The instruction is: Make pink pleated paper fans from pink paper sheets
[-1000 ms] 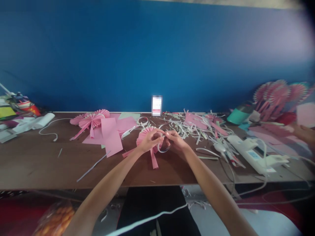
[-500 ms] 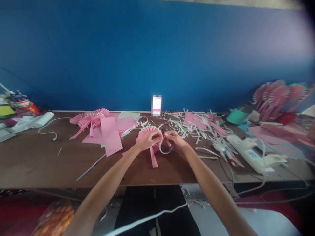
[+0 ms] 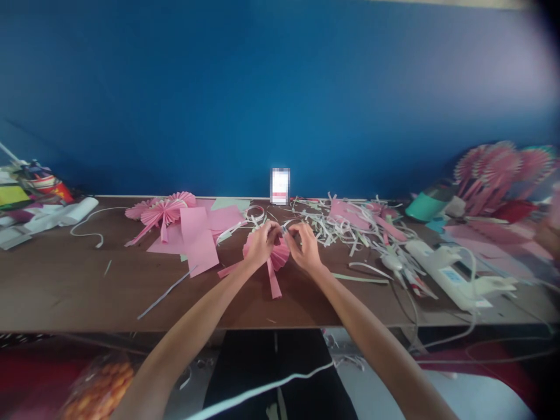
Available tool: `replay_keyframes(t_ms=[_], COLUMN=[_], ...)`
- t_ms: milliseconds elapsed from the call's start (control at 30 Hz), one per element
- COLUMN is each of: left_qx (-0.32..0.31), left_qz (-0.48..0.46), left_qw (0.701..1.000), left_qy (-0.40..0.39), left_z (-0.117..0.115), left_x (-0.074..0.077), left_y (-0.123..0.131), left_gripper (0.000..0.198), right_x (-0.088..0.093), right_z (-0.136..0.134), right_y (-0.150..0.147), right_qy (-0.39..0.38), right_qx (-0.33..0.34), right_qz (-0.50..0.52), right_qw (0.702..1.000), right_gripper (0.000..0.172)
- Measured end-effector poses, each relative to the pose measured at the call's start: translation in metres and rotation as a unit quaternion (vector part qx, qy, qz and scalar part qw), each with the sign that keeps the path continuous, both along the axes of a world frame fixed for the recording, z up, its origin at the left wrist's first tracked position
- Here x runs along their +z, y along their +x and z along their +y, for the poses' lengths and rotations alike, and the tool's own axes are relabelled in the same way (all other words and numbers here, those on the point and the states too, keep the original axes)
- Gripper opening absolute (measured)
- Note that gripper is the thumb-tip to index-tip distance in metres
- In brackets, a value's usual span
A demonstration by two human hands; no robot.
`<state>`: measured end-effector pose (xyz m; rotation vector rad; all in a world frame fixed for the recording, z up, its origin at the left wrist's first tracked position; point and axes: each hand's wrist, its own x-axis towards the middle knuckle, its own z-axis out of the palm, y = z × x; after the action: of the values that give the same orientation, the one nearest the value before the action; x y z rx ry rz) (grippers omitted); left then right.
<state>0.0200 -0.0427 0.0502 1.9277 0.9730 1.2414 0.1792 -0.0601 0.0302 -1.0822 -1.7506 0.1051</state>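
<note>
My left hand [image 3: 264, 241] has its fingers bent together above a pink pleated paper rosette [image 3: 279, 256], whose folded pink tail [image 3: 273, 281] points toward the front edge. Close beside it on the right is my right hand [image 3: 304, 245], its fingers curled and pinched. Between the fingertips shows something small and pale, too small to make out. The hands partly cover the rosette. Farther left lie other pink rosettes [image 3: 163, 213] and pink paper sheets [image 3: 199, 242].
Pale paper strips [image 3: 345, 224] are heaped at the right of the brown table [image 3: 87, 291]. Near them are a white power strip [image 3: 446, 277], cables and a teal container [image 3: 422, 207]. A lit phone [image 3: 280, 186] stands against the blue wall [image 3: 219, 105].
The clear ring-shaped roll that hung at my right hand no longer shows. Both hands have shifted slightly and turned more upright, with the fingertips still close together.
</note>
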Motion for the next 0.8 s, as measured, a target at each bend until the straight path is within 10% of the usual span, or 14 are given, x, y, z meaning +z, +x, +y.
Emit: replay_keyframes(t_ms=[233,800], left_qx=[0.001,-0.007], left_qz=[0.044,0.238], left_qw=[0.999,0.970], left_qy=[0.020,0.054], left_z=[0.002,0.016], left_x=[0.001,0.001], left_y=[-0.006,-0.064], left_gripper=[0.025,0.024], right_x=[-0.003,0.005], right_z=[0.002,0.001], right_y=[-0.006,0.002], right_qy=[-0.126,-0.108], right_qx=[0.084,-0.053], right_qz=[0.077,-0.174], right_qw=[0.986,0.977], right_gripper=[0.035,0.025])
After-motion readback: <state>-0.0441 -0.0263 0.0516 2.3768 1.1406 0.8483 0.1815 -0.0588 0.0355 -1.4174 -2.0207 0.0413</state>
